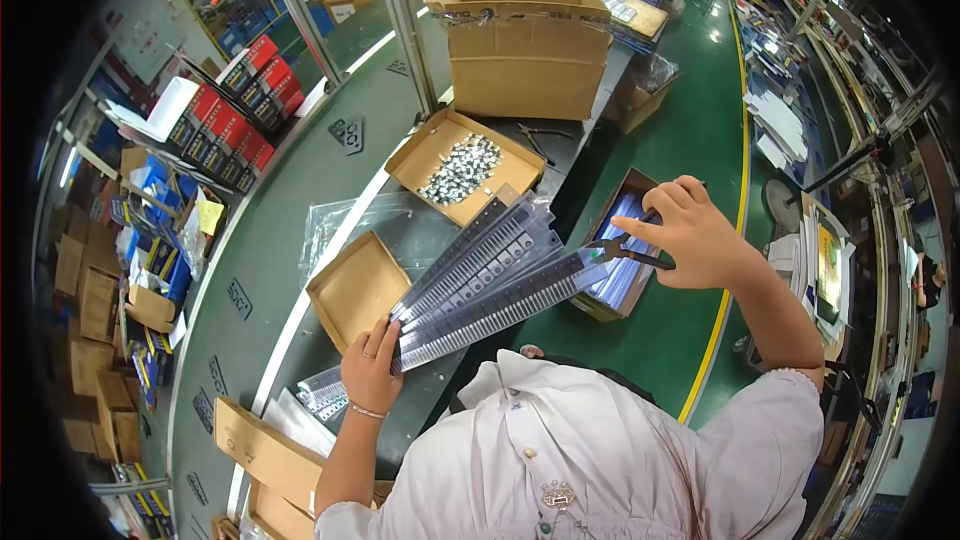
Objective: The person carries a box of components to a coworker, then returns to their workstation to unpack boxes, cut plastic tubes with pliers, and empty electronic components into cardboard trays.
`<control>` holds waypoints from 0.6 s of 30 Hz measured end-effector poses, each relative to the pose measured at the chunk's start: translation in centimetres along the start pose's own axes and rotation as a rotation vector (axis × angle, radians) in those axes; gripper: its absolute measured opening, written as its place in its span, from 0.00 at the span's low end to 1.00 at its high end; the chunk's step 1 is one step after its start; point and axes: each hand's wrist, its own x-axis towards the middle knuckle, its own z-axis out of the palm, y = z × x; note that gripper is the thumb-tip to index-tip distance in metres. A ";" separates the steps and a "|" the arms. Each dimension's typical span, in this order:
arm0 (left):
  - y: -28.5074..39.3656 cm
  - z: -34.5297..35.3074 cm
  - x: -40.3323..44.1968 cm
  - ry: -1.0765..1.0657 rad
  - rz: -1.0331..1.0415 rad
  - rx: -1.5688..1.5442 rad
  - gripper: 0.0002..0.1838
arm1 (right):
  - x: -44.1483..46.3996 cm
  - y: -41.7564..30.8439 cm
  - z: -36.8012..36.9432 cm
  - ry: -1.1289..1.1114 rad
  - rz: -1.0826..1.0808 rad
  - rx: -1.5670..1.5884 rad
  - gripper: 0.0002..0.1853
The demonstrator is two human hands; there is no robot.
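My left hand is closed around the near part of a long clear plastic strip with rows of dark slots, which slants up to the right. Several similar strips lie fanned beside it on the bench. In my right hand is a pair of dark-handled pliers, their jaws at the strip's far end, where a small green spot shows. Whether the jaws are closed on the strip I cannot tell. Under the pliers, an open carton holds long bluish clear strips.
A shallow cardboard tray holds many small metal parts; another pair of pliers lies beside it. A shallow box sits nearer me. A large carton stands behind. To the left runs a green conveyor belt with flat dark parts.
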 end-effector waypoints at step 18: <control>-0.7 0.3 -6.3 0.122 -0.273 0.018 0.29 | -7.6 11.9 15.9 -0.050 1.090 1.095 0.26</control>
